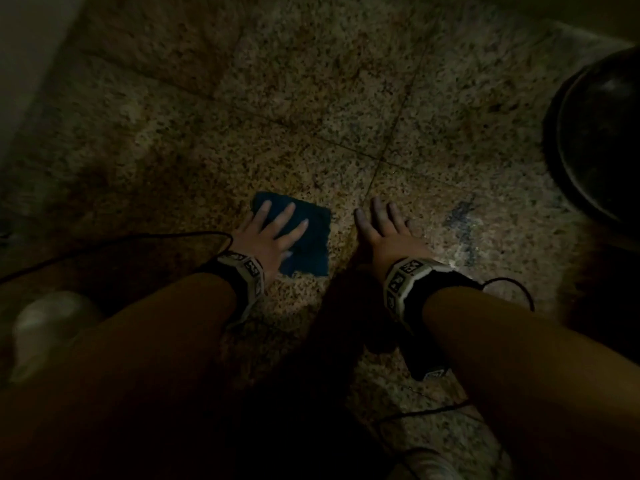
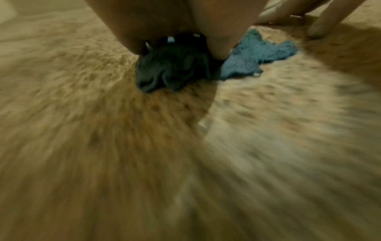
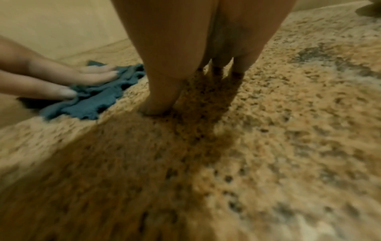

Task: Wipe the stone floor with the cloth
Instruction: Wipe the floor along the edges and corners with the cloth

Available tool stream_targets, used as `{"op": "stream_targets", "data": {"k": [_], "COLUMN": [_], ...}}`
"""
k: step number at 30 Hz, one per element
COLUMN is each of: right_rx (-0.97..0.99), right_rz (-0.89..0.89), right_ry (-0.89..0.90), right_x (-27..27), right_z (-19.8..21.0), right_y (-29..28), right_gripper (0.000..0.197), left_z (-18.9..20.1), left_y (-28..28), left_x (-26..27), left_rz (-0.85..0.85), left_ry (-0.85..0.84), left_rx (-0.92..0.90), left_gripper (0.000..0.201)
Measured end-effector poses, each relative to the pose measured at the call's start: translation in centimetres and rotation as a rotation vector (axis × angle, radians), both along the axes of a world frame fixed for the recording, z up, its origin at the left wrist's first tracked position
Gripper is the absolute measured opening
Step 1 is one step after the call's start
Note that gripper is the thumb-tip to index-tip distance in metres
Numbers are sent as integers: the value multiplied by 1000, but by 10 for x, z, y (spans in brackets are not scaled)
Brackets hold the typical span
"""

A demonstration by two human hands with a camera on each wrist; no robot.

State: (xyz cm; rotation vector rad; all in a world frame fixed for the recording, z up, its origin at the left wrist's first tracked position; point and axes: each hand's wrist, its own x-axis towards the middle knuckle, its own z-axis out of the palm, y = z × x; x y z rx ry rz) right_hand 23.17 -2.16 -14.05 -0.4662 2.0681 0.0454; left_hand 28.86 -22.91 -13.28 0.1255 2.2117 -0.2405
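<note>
Your left hand presses flat, fingers straight, on the soft, limp cloth; keep your palm centred so it won't bunch.

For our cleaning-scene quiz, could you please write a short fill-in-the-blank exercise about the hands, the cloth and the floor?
1. The blue cloth lies under the ____ hand.
2. The right hand rests its spread fingers directly on the ____, apart from the cloth.
3. A dark smear marks the stone floor on the ____ side of the right hand.
4. The colour of the cloth is ____.

Missing words: left; floor; right; blue
</note>
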Motion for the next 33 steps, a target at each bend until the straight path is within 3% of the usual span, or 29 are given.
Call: {"op": "stream_targets", "data": {"k": [7, 11, 18, 24, 30, 33], "right_rx": [-16, 18, -24, -165, -287, -301], "right_rz": [-16, -8, -6, -47, -260, -369], "right_ry": [30, 33, 32, 90, 206, 246], "right_x": [3, 3, 1, 2, 0, 3], "right_z": [-3, -1, 1, 5, 13, 18], "right_y": [1, -1, 3, 15, 25, 23], "right_gripper": [88, 88, 89, 87, 73, 71], "left_z": [-9, -7, -7, -16, -13, -5], "left_y": [27, 40, 39, 30, 43, 53], "left_x": [-93, -114, -106, -79, -20, -3], "left_rz": [0, 55, 128, 47, -7, 133], "left_ry": [85, 85, 129, 145, 81, -5], "left_rx": [64, 95, 178, 195, 284, 400], "left_gripper": [66, 63, 56, 55, 55, 59]}}
